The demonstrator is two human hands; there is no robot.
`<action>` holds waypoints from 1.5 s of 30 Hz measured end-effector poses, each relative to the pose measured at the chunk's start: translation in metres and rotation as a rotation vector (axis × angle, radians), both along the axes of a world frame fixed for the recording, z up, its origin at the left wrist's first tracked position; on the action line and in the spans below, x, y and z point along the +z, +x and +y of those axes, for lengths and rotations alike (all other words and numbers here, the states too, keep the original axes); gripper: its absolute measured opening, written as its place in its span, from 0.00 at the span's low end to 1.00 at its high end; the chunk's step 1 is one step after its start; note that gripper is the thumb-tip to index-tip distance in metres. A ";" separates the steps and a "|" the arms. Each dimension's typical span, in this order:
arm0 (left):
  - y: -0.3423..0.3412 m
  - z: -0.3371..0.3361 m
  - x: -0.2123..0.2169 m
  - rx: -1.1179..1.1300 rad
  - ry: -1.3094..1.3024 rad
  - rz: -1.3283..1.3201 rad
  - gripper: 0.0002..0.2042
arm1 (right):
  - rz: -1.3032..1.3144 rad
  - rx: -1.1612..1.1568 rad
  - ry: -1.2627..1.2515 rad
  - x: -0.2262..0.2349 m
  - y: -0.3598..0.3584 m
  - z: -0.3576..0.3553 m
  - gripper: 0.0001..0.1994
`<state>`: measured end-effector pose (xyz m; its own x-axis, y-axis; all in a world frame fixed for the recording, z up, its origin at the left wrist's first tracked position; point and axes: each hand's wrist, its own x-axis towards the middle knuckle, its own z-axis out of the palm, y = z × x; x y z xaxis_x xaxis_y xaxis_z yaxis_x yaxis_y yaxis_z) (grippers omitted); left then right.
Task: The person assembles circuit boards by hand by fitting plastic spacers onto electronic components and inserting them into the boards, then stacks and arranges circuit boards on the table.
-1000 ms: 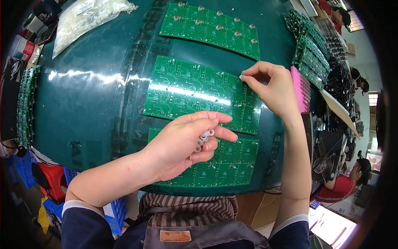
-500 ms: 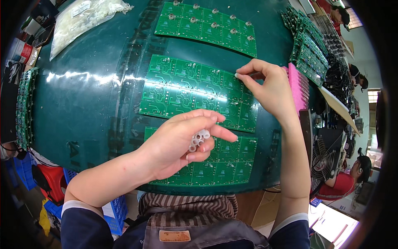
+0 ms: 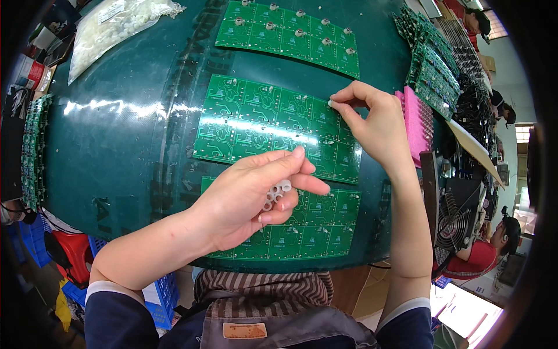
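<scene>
Several small white plastic spacers (image 3: 278, 192) lie gathered in my left hand (image 3: 250, 192), its fingers curled round them above the lower boards. Thumb and forefinger of my right hand (image 3: 375, 122) pinch one white spacer (image 3: 331, 103) at the upper right part of the middle green circuit board panel (image 3: 250, 125). Whether that spacer touches the panel I cannot tell. Another green panel (image 3: 325, 232) lies nearer me, partly hidden by my left hand. At the far side, a third panel (image 3: 290, 41) carries several upright cylindrical parts.
A clear bag (image 3: 116, 32) of white spacers lies at the far left of the green table mat (image 3: 128, 151). Stacked circuit boards stand at the left edge (image 3: 36, 151) and far right (image 3: 433, 75). Beside my right forearm is pink foam (image 3: 415, 125). A person (image 3: 485, 250) sits at right.
My left thumb has shifted up and inward over the fingers. The right hand keeps its pinch on the spacer, nearly in place.
</scene>
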<state>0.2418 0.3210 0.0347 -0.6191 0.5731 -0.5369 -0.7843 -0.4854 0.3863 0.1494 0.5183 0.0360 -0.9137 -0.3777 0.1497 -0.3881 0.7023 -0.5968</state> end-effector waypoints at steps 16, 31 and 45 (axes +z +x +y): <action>-0.005 -0.007 0.005 0.071 -0.148 0.193 0.17 | 0.118 0.050 -0.047 -0.006 0.009 0.015 0.04; -0.002 -0.005 -0.001 0.044 -0.122 0.130 0.10 | 0.093 -0.445 0.464 0.019 -0.053 0.158 0.08; 0.000 -0.003 -0.009 0.058 0.012 0.097 0.09 | -0.248 -0.087 -0.577 0.039 0.034 0.024 0.03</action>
<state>0.2415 0.3176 0.0262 -0.7001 0.5410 -0.4661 -0.7141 -0.5339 0.4529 0.1833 0.5427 0.0751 -0.9710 -0.2227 0.0866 -0.1455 0.2637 -0.9536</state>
